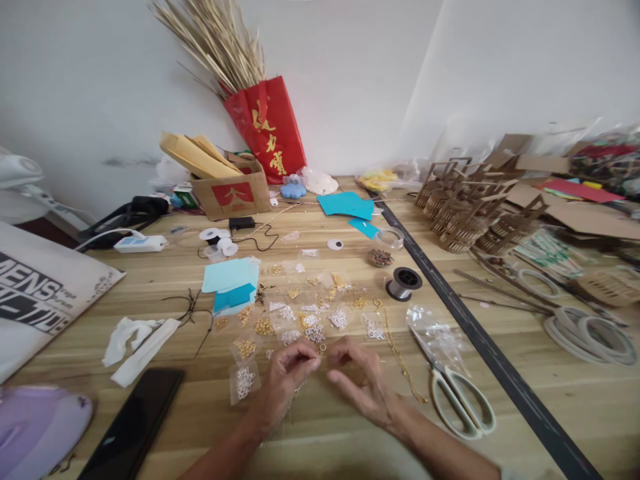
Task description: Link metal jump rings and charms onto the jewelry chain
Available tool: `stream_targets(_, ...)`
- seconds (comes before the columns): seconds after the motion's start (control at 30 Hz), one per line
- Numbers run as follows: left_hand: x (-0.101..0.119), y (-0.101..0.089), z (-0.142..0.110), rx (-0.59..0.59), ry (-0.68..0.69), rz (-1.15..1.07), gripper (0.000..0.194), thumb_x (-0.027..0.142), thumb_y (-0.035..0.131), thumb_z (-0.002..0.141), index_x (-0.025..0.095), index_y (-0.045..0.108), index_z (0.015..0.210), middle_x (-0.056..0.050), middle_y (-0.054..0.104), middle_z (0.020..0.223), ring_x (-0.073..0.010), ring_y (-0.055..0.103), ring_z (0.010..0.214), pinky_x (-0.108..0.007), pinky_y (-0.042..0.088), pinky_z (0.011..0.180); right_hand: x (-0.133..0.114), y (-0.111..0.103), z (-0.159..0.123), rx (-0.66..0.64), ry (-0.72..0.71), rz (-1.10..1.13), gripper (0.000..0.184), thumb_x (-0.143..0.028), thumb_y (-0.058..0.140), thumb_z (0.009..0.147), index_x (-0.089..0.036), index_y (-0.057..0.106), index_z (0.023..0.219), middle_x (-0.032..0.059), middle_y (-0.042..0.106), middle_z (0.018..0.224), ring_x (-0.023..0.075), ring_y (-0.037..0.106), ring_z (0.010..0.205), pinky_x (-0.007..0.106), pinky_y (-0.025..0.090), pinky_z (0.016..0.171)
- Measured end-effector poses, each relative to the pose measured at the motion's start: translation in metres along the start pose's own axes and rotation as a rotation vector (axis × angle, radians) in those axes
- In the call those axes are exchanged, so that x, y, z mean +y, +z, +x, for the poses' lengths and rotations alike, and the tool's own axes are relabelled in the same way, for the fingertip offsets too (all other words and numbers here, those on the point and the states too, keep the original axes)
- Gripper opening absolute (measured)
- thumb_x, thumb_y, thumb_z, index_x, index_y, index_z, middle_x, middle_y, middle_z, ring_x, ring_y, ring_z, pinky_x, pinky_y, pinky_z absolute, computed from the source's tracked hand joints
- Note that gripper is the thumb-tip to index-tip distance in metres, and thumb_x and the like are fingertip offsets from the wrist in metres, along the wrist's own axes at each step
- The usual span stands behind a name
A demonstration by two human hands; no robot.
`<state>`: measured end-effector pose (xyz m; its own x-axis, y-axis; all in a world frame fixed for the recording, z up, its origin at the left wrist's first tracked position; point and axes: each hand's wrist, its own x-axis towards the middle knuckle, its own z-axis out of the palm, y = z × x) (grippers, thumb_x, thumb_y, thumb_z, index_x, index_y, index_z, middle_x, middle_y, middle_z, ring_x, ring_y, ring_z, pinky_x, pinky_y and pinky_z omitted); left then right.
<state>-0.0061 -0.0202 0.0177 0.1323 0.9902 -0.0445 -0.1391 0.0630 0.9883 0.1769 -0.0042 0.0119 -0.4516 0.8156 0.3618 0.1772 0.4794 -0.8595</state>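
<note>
My left hand (294,373) is closed in a pinch at the near middle of the table, and a thin silvery chain (296,393) trails down from it. Just to its right, my right hand (357,377) has its thumb and curled fingers apart, with nothing visible between them. A small ring (323,348) lies just beyond the gap between the hands. Past the fingertips are small clear bags of silver rings (315,330) and gold findings (264,325). A gold chain (397,350) stretches along the table right of my right hand.
White-handled scissors (463,403) lie at right, near a wire spool (403,284). A black phone (135,423) rests at left. Small woven baskets (465,207) stand at back right. Behind are a cardboard box (233,193) and a red bag (270,130) with dry stalks.
</note>
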Motion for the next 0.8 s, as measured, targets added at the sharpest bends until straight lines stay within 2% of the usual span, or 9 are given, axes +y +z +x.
stream_targets(0.1,-0.001,-0.001,0.000,0.030,0.003,-0.027,0.019,0.029,0.069,0.080,0.017,0.063,0.066,-0.001,0.055,0.074,-0.0161,0.048,0.074,-0.026,0.036,0.071,-0.002,-0.013,0.004,0.044,0.052,0.025,0.024,-0.039,0.044,0.098,-0.020,0.058,0.092,0.0038,0.061,0.083,0.0173,0.057,0.077,0.028,0.046,0.067)
stream_targets(0.2,-0.002,-0.002,0.001,0.047,0.004,-0.097,0.020,0.030,0.069,0.079,0.018,0.062,0.065,0.000,0.054,0.072,-0.0157,0.046,0.073,-0.026,0.035,0.070,0.002,-0.023,0.007,0.164,0.118,0.045,0.030,-0.038,0.038,0.100,-0.020,0.058,0.086,0.0026,0.058,0.077,0.0167,0.055,0.073,0.027,0.044,0.065)
stream_targets(0.3,-0.002,-0.003,0.002,0.052,0.002,-0.141,0.020,0.030,0.071,0.078,0.018,0.062,0.066,-0.001,0.054,0.072,-0.0159,0.046,0.074,-0.027,0.036,0.072,0.008,-0.029,0.009,0.274,0.150,0.066,0.033,-0.039,0.038,0.100,-0.020,0.059,0.082,0.0019,0.057,0.073,0.0154,0.053,0.067,0.026,0.043,0.061)
stream_targets(0.4,-0.002,-0.004,0.001,0.050,0.017,-0.148,0.019,0.030,0.072,0.078,0.018,0.064,0.066,-0.001,0.055,0.074,-0.0163,0.048,0.075,-0.027,0.036,0.072,0.010,-0.030,0.010,0.313,0.182,0.078,0.032,-0.041,0.043,0.099,-0.019,0.059,0.083,0.0021,0.058,0.072,0.0144,0.051,0.062,0.025,0.041,0.054)
stream_targets(0.5,-0.003,-0.005,0.000,0.021,0.053,-0.147,0.017,0.028,0.072,0.079,0.018,0.065,0.068,-0.002,0.056,0.076,-0.0166,0.049,0.077,-0.027,0.037,0.073,0.004,-0.026,0.009,0.232,0.150,0.061,0.024,-0.040,0.050,0.096,-0.019,0.062,0.091,0.0040,0.063,0.078,0.0148,0.055,0.065,0.024,0.043,0.054)
stream_targets(0.67,-0.001,-0.004,-0.002,-0.035,0.097,-0.134,0.012,0.027,0.072,0.079,0.019,0.068,0.071,-0.002,0.057,0.080,-0.0172,0.052,0.081,-0.028,0.039,0.076,-0.007,-0.008,0.005,-0.023,0.027,0.049,0.021,-0.035,0.059,0.092,-0.021,0.064,0.106,0.0040,0.068,0.087,0.0129,0.059,0.064,0.024,0.049,0.057)
stream_targets(0.8,0.003,-0.001,-0.002,-0.059,0.103,-0.081,0.017,0.031,0.072,0.079,0.019,0.069,0.068,-0.003,0.056,0.080,-0.0177,0.052,0.078,-0.028,0.041,0.074,-0.010,0.001,0.002,-0.102,0.083,0.133,0.015,-0.031,0.060,0.091,-0.020,0.066,0.099,0.0033,0.070,0.083,0.0139,0.063,0.069,0.024,0.051,0.063)
